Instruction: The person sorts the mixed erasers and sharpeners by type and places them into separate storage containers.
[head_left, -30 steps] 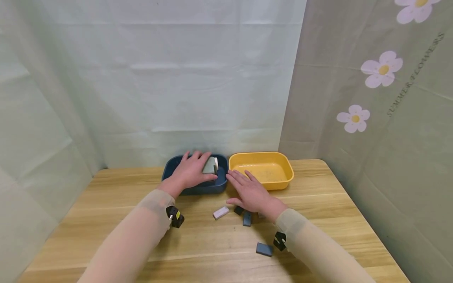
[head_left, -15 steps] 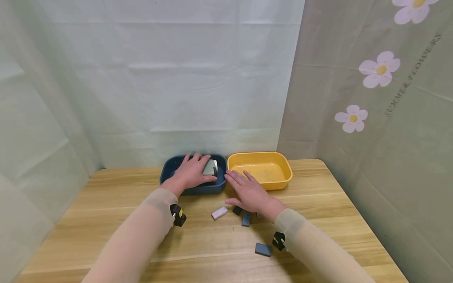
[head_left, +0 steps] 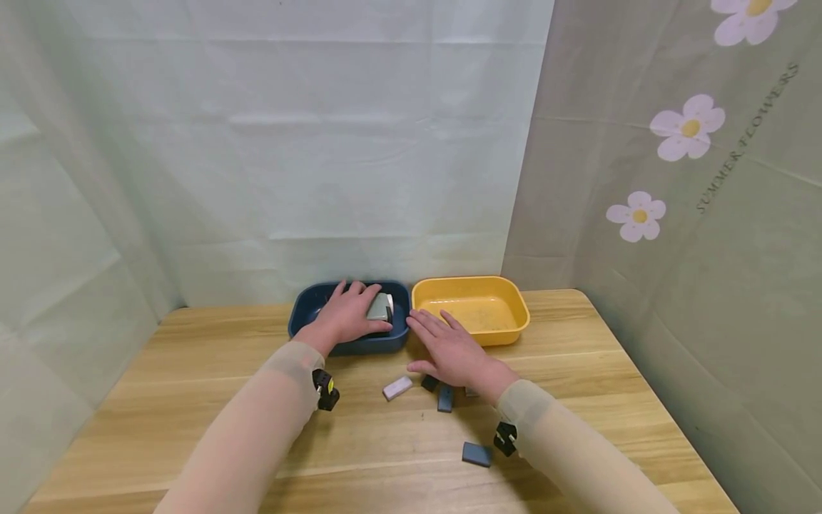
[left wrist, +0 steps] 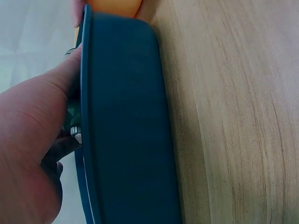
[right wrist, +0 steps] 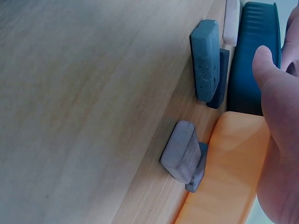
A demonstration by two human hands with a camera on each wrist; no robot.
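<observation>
My left hand (head_left: 347,314) reaches over the near rim into the blue basin (head_left: 369,347). Its thumb and fingers curl round a flat grey-green thing (head_left: 377,307) with a white corner and a black edge, whose kind I cannot tell. In the left wrist view, the basin's wall (left wrist: 126,107) hides most of what lies under that hand. My right hand (head_left: 452,353) is held palm down, fingers straight, with fingertips right where the blue basin meets the yellow basin (head_left: 478,340). Nothing shows in its grip.
On the wooden table, a whitish block (head_left: 397,387), a black block (head_left: 429,383) and a blue-grey block (head_left: 445,398) lie before the basins. A second blue-grey block (head_left: 477,454) is nearer the front. The right wrist view shows a grey block (right wrist: 180,151) by the yellow basin.
The head view has shifted a little, so the table and basins appear slightly further left. Both hands keep almost the same places and poses.
</observation>
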